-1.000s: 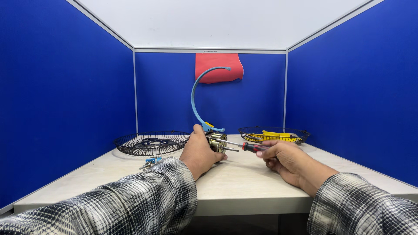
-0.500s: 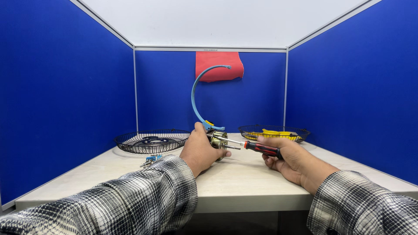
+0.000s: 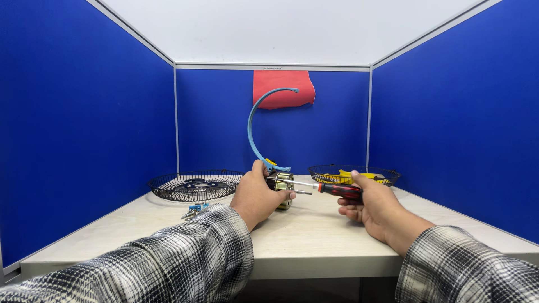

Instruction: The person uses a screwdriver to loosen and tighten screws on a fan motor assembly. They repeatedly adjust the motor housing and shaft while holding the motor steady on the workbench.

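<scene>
My left hand grips a small metal fan motor standing on the pale table. A curved blue bracket rises from the motor. My right hand holds a screwdriver with a red and black handle. Its shaft points left and its tip rests against the motor.
A black wire fan guard lies at the back left, with small blue and metal parts in front of it. A second wire guard holding a yellow fan blade sits at the back right. Blue partition walls enclose the desk; a red cloth hangs behind.
My right hand has drawn back to the right, and the screwdriver now lies more level with its tip on the motor. The left hand has stayed on the motor.
</scene>
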